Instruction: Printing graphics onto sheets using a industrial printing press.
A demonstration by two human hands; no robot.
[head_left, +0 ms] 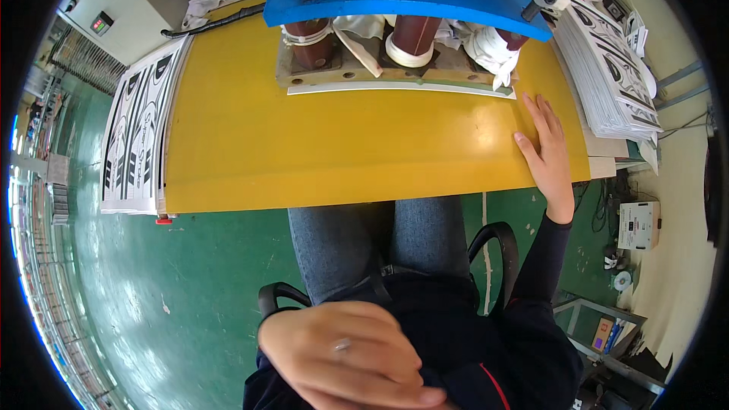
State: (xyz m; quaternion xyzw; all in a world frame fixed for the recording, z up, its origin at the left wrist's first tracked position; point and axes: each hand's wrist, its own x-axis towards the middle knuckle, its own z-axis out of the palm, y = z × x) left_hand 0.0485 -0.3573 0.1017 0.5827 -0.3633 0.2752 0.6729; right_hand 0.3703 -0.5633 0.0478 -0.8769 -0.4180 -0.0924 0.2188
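Note:
My right hand lies flat on the yellow tabletop at its right side, fingers spread, holding nothing. Its fingertips are near the right end of a press's lower plate. A thin white sheet edge shows beneath that plate. Above it are a blue plate and dark red cylinders, with white cloth around the right one. Close to the camera, my left hand is raised over my lap, a ring on one finger. Its fingers are bent; whatever they may hold is hidden.
Printed black-and-white sheets lie along the left table edge. A taller stack of similar sheets stands at the right. A grey control cabinet is at the far left, with a black cable near it. Chair armrests flank me.

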